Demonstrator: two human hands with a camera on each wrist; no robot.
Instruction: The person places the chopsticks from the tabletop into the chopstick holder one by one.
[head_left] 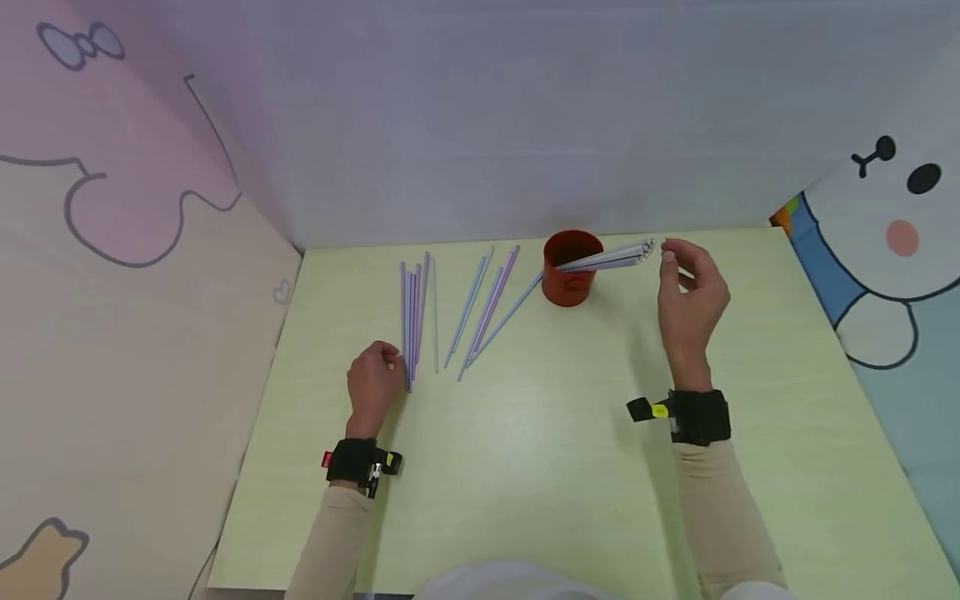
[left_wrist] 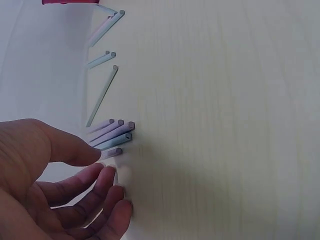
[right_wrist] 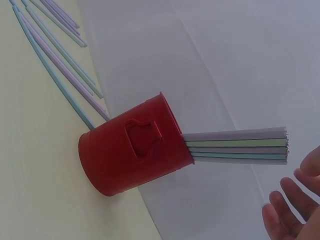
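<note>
A red cup stands on the table, and a bundle of pastel straws leans out over its rim to the right. My right hand is just past the ends of that bundle, fingers loosely bent and apart from the straws. On the left lies a group of purple and bluish straws. My left hand is beside this group's outer edge, fingers loosely curved. In the left wrist view its thumb is close to the outermost straw; whether it touches is unclear.
Between the left group and the cup lie a thin green straw, blue and green straws, and purple straws. One blue straw slants toward the cup's base. A pale wall covering rises behind the table.
</note>
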